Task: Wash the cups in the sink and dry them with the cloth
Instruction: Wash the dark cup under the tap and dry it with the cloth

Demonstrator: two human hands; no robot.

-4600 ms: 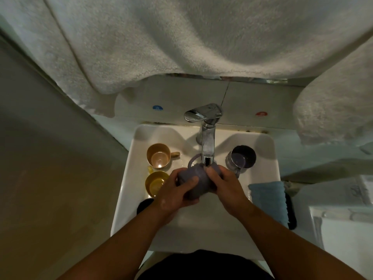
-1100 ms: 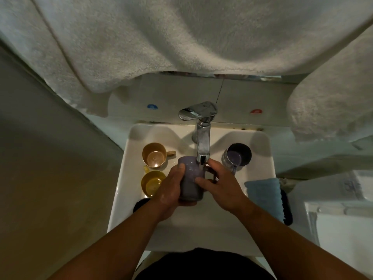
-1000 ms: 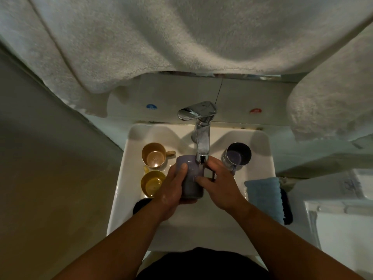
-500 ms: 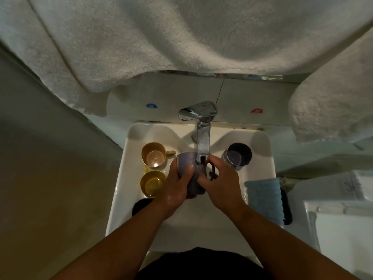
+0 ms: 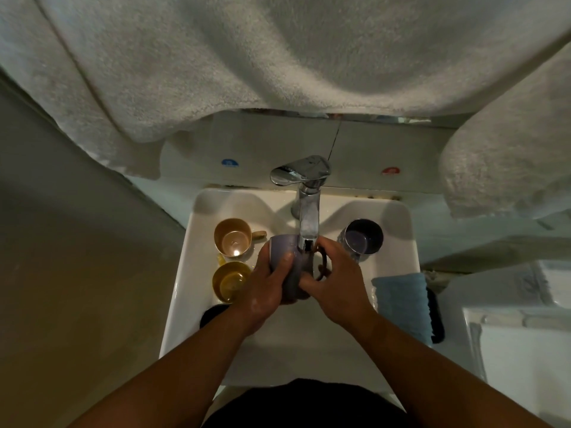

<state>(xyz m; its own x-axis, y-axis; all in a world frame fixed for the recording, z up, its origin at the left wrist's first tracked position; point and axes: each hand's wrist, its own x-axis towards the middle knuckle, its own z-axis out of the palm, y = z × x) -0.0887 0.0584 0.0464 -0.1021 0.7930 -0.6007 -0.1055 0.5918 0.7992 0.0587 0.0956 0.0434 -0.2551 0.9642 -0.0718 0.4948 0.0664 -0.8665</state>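
Left grip: our left hand (image 5: pixel 265 291) was wrapped round the body of the purple mug (image 5: pixel 292 268), thumb across its near side, fingers curled behind it.
Right grip: our right hand (image 5: pixel 338 284) grasped the same mug from the other side, fingertips pressed to its wall beside the dark handle (the handle loop stood out just above our knuckles).
Purple mug: it was held over the middle of the sink (image 5: pixel 398 273), tilted, its mouth up under the faucet (image 5: pixel 306 205) spout; we could not tell whether water ran.
Tan cup: the tan cup (image 5: pixel 233 237) stood upright at the back left of the sink, handle to the right.
Yellow cup: the yellow cup (image 5: pixel 231 282) stood just in front of the tan one, close to our left hand.
Dark cup: the dark cup (image 5: pixel 364 237) stood at the back right, near our right hand, with something clear leaning against its left side (we could not make out what).
Cloth: the blue cloth (image 5: pixel 401 302) lay on the right rim of the sink, a dark object just beside it at its right edge.
Towels: pale towels (image 5: pixel 278 57) hung above, covering the top of the view.
Wall marks: a blue dot (image 5: pixel 230 162) and a red dot (image 5: pixel 390 170) sat on the wall either side of the faucet.
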